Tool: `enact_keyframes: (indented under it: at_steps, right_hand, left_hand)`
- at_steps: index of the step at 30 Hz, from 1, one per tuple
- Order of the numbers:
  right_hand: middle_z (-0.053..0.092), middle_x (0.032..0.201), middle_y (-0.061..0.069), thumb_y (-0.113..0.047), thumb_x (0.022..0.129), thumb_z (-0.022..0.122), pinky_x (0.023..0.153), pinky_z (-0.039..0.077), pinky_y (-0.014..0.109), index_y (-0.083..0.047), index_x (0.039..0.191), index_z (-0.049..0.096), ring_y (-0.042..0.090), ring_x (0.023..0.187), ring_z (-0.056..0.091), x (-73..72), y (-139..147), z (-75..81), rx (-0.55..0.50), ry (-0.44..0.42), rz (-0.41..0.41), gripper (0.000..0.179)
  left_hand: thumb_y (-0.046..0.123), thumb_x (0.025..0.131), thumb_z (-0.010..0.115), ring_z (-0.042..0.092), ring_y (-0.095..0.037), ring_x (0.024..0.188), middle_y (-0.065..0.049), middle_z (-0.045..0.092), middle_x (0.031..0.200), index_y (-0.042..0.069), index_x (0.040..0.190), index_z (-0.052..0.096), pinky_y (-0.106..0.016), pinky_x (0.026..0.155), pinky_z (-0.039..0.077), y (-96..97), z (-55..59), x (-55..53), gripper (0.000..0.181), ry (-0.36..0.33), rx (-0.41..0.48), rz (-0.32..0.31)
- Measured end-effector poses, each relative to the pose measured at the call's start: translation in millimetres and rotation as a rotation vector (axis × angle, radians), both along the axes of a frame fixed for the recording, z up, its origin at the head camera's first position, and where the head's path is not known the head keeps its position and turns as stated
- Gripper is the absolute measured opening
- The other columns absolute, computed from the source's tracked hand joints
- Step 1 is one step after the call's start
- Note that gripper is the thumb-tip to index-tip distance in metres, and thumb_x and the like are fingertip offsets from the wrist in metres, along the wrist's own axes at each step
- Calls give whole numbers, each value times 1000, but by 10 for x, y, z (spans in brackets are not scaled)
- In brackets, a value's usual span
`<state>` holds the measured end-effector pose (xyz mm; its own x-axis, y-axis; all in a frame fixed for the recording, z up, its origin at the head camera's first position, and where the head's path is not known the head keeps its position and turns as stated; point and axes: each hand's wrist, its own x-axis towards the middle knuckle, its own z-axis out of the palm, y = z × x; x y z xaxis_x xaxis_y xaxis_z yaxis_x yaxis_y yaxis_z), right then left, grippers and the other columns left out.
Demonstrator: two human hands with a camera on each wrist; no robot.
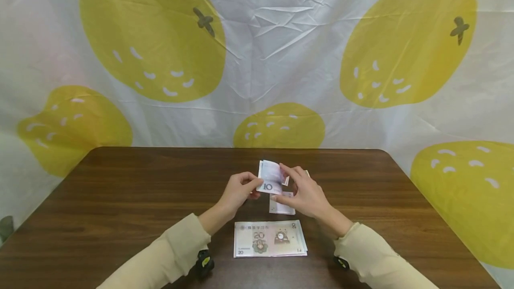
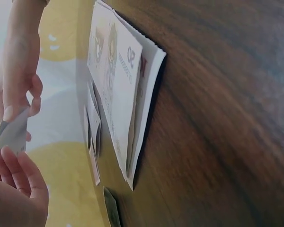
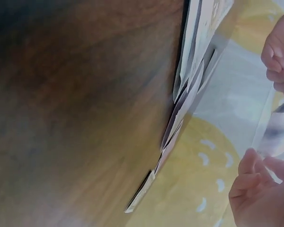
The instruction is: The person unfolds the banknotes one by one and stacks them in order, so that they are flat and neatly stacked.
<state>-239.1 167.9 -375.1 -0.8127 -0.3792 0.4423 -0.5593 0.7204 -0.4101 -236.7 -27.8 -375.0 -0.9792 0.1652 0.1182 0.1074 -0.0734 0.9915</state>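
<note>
Above the table, my left hand [image 1: 237, 191] pinches the left edge of a pale play banknote [image 1: 270, 186] marked 10, with another paper edge showing behind it. My right hand [image 1: 307, 193] has its fingers and thumb at the right side of that same banknote, which bends between the hands. Under the right hand lies a pinkish banknote [image 1: 282, 209], partly covered. Closer to me sits a stack of banknotes [image 1: 271, 239] with a 20 on top. From the left wrist view, the stack [image 2: 118, 75] shows several loose layers.
Further banknotes lie behind the hands, mostly hidden; the right wrist view shows one low banknote [image 3: 141, 191] apart from the stack. A dark wooden table [image 1: 132, 204] runs back to a hanging cloth [image 1: 257, 57] printed with yellow fruit.
</note>
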Motion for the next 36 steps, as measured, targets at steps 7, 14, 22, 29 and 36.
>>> enact_keyframes:
  at_steps: [7,14,22,29,36]
  right_hand:
    - [52,80,-5,-24,73,72,46,33,21,-10,116,58,9,57,42,-39,21,-42,-113,174,117,47]
    - [51,69,-9,-17,74,71,48,32,21,-8,97,68,7,56,41,-55,19,-64,-195,239,131,24]
    - [53,68,-10,-9,75,68,48,36,21,-8,80,67,4,55,42,-38,18,-77,-249,255,67,5]
    - [52,61,-5,-12,75,69,42,34,23,-8,78,63,5,49,42,-5,54,-34,-334,136,-14,8]
    - [48,58,4,-13,77,68,42,34,22,1,90,61,11,49,41,55,112,94,-543,-110,-123,21]
  left_hand:
    - [8,84,58,53,-12,54,-4,52,62,-9,82,55,-29,58,49,-20,12,22,17,-22,10,-7]
    - [10,85,57,54,-12,57,-4,53,64,-6,79,54,-28,60,49,-32,22,24,17,-27,-15,-25]
    - [8,86,57,55,-11,59,-4,54,64,-7,79,54,-33,64,49,-22,41,42,17,0,-25,-53]
    - [8,85,57,55,-12,58,-4,54,63,-6,77,55,-38,67,49,-56,12,12,16,22,-50,-72]
    - [8,85,58,55,-13,58,-4,54,63,-6,78,55,-46,70,46,-112,17,1,16,50,-82,-88]
